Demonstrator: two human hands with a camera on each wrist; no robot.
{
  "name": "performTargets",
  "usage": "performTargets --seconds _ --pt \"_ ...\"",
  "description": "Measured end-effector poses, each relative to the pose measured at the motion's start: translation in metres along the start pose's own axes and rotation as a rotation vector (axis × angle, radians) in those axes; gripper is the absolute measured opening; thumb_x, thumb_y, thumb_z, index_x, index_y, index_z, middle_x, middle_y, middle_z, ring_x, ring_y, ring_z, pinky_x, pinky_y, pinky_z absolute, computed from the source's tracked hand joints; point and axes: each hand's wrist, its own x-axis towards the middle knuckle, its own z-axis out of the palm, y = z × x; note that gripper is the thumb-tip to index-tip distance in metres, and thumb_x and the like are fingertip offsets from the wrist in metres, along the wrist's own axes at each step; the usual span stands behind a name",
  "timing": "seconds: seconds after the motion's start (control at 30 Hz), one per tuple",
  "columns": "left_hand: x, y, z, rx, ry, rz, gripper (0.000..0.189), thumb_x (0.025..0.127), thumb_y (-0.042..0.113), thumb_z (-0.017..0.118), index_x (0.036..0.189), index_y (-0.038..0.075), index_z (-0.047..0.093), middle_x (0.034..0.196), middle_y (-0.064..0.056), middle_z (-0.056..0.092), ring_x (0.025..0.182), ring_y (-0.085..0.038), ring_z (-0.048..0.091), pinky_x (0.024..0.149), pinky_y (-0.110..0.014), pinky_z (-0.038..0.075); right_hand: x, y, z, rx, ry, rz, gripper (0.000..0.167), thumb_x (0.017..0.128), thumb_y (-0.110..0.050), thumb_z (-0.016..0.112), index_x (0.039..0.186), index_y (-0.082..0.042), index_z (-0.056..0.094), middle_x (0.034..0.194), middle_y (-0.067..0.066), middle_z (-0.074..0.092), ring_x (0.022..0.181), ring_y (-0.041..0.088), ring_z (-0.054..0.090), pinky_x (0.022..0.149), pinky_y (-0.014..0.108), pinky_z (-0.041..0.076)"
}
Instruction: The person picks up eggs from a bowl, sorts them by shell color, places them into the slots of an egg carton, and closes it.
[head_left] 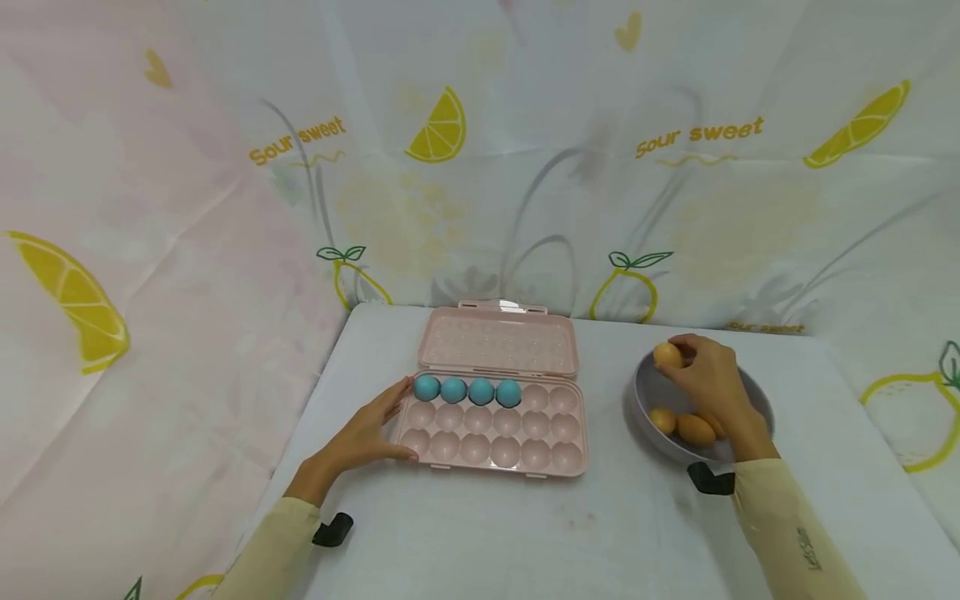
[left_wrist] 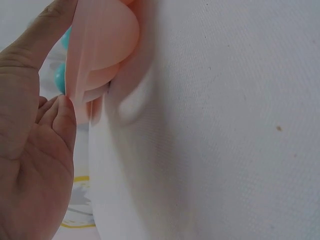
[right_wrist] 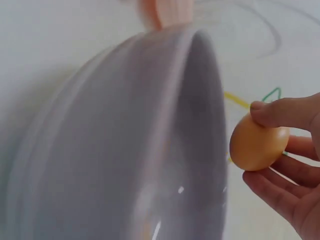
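Note:
My right hand [head_left: 708, 375] pinches a brown egg [right_wrist: 259, 142] between thumb and fingers, over the far left part of a grey-mauve bowl [head_left: 641, 412]. More brown eggs [head_left: 695, 429] lie inside the bowl, partly hidden by the hand. To the left is a pink egg tray [head_left: 491, 421] with its lid [head_left: 498, 342] folded back. Several blue eggs [head_left: 481, 392] fill the left part of its back row. My left hand [head_left: 367, 433] rests at the tray's left end, thumb and fingers spread and straight. In the left wrist view, its fingertips [left_wrist: 64, 112] touch the rim.
A white cloth [head_left: 480, 533] covers the table under the tray and bowl. Behind them hangs a pale curtain [head_left: 525, 208] printed with lemons and lettering. Black straps with small blocks [head_left: 710, 479] sit at both wrists.

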Motion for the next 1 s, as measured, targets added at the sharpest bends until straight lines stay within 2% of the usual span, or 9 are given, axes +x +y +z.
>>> performTargets --seconds 0.1,0.17,0.33,0.47,0.7,0.83,1.0 --pt "0.001 -0.009 0.003 0.028 -0.01 0.002 0.124 0.063 0.031 0.092 0.155 0.001 0.014 0.159 -0.015 0.024 0.143 -0.031 0.027 0.112 -0.035 0.033 0.007 -0.013 0.002 0.022 0.039 -0.027 0.039 0.081 -0.016 0.08 0.112 0.003 0.067 0.102 0.02 0.069 0.085 0.034 0.069 0.063 0.018 0.052" --pt "0.002 -0.017 0.004 0.04 -0.007 0.0 0.126 0.062 0.038 0.091 0.156 0.004 0.014 0.159 -0.011 0.024 0.144 -0.027 0.027 0.112 -0.032 0.033 0.012 -0.021 0.006 0.047 0.048 -0.038 0.04 0.078 -0.012 0.082 0.111 0.004 0.067 0.102 0.022 0.068 0.083 0.035 0.07 0.064 0.02 0.054" --pt "0.002 -0.028 0.005 0.033 -0.006 0.004 0.128 0.06 0.045 0.091 0.156 0.007 0.015 0.16 -0.008 0.024 0.144 -0.024 0.027 0.111 -0.025 0.032 0.02 -0.041 0.02 0.117 0.04 -0.07 0.041 0.076 -0.007 0.083 0.11 0.006 0.066 0.105 0.023 0.066 0.087 0.036 0.069 0.071 0.04 0.061" --pt "0.002 -0.028 0.003 0.032 -0.011 -0.011 0.129 0.06 0.046 0.091 0.157 0.008 0.014 0.16 -0.005 0.024 0.145 -0.02 0.026 0.111 -0.023 0.031 0.027 -0.056 0.032 0.179 0.025 -0.116 0.041 0.073 -0.003 0.084 0.108 0.008 0.067 0.103 0.023 0.067 0.091 0.036 0.068 0.076 0.046 0.06" --pt "0.001 -0.027 0.004 0.046 -0.007 -0.003 0.128 0.061 0.045 0.09 0.156 0.006 0.014 0.16 -0.009 0.024 0.144 -0.026 0.027 0.112 -0.031 0.033 0.038 -0.079 0.053 0.248 -0.018 -0.166 0.041 0.073 -0.003 0.084 0.108 0.008 0.067 0.102 0.022 0.069 0.091 0.034 0.069 0.078 0.043 0.061" --pt "0.0 -0.026 0.005 0.049 0.0 -0.008 0.129 0.059 0.046 0.091 0.156 0.005 0.015 0.159 -0.009 0.025 0.144 -0.026 0.028 0.111 -0.03 0.033 0.04 -0.092 0.068 0.322 -0.058 -0.175 0.041 0.073 -0.004 0.085 0.108 0.007 0.067 0.102 0.021 0.069 0.09 0.034 0.07 0.079 0.046 0.06" --pt "0.002 -0.027 0.004 0.04 -0.003 -0.027 0.129 0.059 0.048 0.09 0.157 0.01 0.015 0.16 -0.004 0.024 0.144 -0.019 0.026 0.112 -0.024 0.032 0.04 -0.107 0.087 0.398 -0.087 -0.191 0.04 0.071 -0.003 0.086 0.106 0.006 0.068 0.101 0.018 0.07 0.09 0.032 0.071 0.079 0.045 0.06"
